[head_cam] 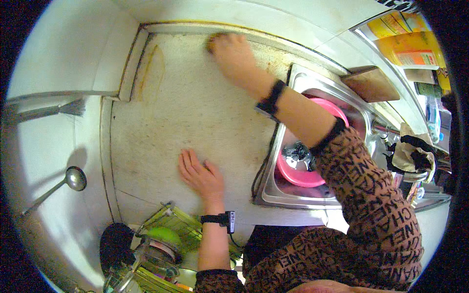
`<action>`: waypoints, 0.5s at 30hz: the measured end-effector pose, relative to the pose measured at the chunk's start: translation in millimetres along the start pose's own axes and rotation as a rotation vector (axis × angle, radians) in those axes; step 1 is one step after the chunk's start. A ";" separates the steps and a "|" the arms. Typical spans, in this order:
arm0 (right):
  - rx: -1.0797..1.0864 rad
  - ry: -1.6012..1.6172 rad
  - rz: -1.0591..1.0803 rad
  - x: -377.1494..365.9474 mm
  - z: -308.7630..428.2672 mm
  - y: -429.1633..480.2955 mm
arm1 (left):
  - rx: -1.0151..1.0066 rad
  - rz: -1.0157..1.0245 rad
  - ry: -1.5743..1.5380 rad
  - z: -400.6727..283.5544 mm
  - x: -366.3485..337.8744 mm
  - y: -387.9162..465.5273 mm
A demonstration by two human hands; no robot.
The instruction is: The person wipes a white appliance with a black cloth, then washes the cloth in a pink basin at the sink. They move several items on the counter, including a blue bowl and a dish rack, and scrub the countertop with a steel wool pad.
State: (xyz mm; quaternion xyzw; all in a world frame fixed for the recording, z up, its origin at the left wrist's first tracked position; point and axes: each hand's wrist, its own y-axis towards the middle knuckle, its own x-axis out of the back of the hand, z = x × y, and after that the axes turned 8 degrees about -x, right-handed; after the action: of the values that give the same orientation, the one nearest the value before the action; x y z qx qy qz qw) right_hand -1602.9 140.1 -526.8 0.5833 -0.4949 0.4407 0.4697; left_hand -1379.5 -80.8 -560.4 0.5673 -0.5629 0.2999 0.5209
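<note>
My right hand [234, 58] reaches to the back edge of the pale, stained countertop [183, 110]. Under its fingers it grips a small brown pad [213, 42], blurred and mostly covered by the hand. Flat on the near part of the counter rests my left hand [201, 175], empty, its fingers slightly apart. A yellow-brown stain [150, 73] marks the surface at the back left. Right of the counter, partly behind my right arm, a pink plastic basin [298, 179] sits in the stainless steel sink [273, 190]. Inside the basin are water and something dark.
A ladle [76, 178] and a brush [71, 108] hang at the left wall. Below the counter's near edge stands a green dish rack [183, 216] with dishes. A wooden board [372, 84] leans behind the sink. Yellow bottles [410, 47] line the ledge at right.
</note>
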 end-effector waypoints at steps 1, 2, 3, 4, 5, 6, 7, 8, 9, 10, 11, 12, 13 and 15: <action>0.030 0.005 -0.029 0.2 18.6 19.3 | 0.006 0.001 0.000 0.2 -0.5 0.6; 0.020 0.065 -0.056 0.2 39.9 37.0 | 0.014 0.016 0.002 0.7 -0.5 1.3; 0.012 0.114 -0.082 -0.5 57.1 52.4 | 0.028 0.040 -0.003 0.6 -0.3 1.6; 0.006 0.128 -0.083 -1.1 73.4 68.2 | 0.026 0.043 -0.006 0.8 0.0 2.4; 0.030 0.145 -0.036 -2.1 85.6 81.0 | 0.024 0.041 -0.014 0.9 0.2 3.4; 0.028 0.134 -0.049 -4.5 93.4 89.3 | 0.006 0.025 -0.017 0.3 0.9 4.1; 0.048 0.130 -0.053 -5.8 98.5 94.3 | -0.008 0.013 -0.023 0.2 1.9 4.3; 0.061 0.109 -0.033 -7.5 98.5 95.5 | 0.002 0.022 -0.022 -1.0 2.2 4.2; 0.083 0.136 -0.031 -8.5 93.8 91.8 | 0.010 0.031 -0.028 -1.9 2.8 3.6; 0.100 0.152 -0.010 -8.5 83.6 83.3 | 0.001 0.009 -0.037 -3.2 2.8 3.0; 0.127 0.187 -0.001 -6.8 71.3 72.0 | 0.017 0.025 -0.031 -4.1 2.8 2.7; 0.108 0.159 0.033 -3.2 53.6 55.4 | 0.012 0.019 -0.030 -4.5 3.0 2.3; 0.104 0.150 0.024 0.4 31.3 35.6 | 0.021 0.022 -0.035 -4.9 3.0 2.2; 0.033 0.225 0.114 9.6 -17.7 -3.3 | 0.021 0.016 -0.027 -5.3 3.2 1.5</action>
State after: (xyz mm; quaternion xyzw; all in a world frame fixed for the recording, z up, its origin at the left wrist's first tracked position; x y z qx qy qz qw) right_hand -1599.2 156.2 -514.7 0.5086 -0.4640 0.5374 0.4871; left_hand -1379.0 -76.7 -555.6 0.5723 -0.5712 0.3020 0.5050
